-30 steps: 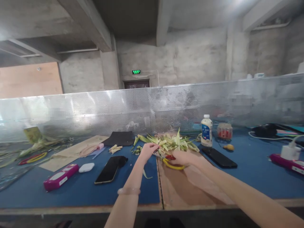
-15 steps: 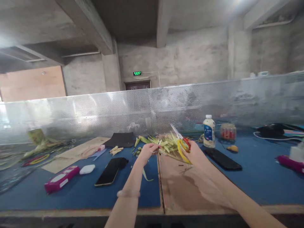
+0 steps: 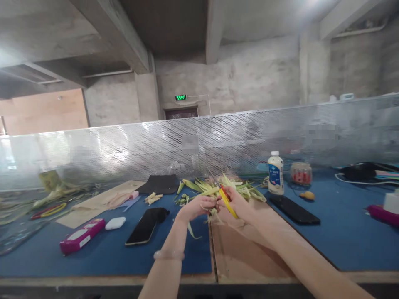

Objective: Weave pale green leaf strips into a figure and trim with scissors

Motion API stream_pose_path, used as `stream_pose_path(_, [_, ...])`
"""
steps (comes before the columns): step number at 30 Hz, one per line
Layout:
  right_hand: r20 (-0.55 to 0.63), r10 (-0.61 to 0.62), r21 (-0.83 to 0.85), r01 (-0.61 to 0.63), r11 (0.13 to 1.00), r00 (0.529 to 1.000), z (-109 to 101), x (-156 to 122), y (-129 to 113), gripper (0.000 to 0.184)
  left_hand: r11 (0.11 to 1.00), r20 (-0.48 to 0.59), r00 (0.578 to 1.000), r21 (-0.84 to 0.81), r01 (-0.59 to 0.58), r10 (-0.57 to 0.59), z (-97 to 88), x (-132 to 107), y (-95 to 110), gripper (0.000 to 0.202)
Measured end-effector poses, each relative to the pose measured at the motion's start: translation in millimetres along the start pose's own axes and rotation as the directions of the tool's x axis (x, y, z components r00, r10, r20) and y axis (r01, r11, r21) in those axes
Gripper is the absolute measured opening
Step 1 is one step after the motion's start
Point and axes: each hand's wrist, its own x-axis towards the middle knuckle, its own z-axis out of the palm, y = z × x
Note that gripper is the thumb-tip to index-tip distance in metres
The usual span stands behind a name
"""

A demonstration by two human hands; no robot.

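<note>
Head | bottle [image 3: 276,176] beside phone [image 3: 295,210] (black) | jar [image 3: 301,174] near | leaf pile [image 3: 246,190] behind scissors [image 3: 229,203]

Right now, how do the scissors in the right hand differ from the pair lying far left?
The held scissors are gripped in the right hand; the far-left scissors lie on the blue tabletop.
The held scissors tilt, blades pointing away; the far-left scissors lie flat.
Shared: both have red and yellow handles.
</note>
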Motion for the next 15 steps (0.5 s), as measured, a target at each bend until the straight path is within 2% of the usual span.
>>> stream_pose_path(3, [0.042, -0.009, 0.013, 0.008, 1.000, 0.999, -5.3, -6.5, -8.2, 0.030, 1.000, 0.022, 1.000, -0.022, 0.007, -0.006, 2.1, 0.7, -0.1, 0.025])
stream_pose_path(7, [0.038, -0.028, 0.009, 0.028, 1.000, 0.999, -5.1, -9.0, -19.0, 0.029, 0.999, 0.042, 0.999, -0.034, 0.019, -0.017, 1.4, 2.5, -3.4, 0.024])
stream_pose_path(15, [0.013, -0.007, -0.050, 0.007, 0.999, 1.000, -6.2, -11.4, -13.8, 0.035, 0.999, 0.084, 0.995, -0.011, 0.046, -0.045, 4.0, 4.5, -3.1, 0.024])
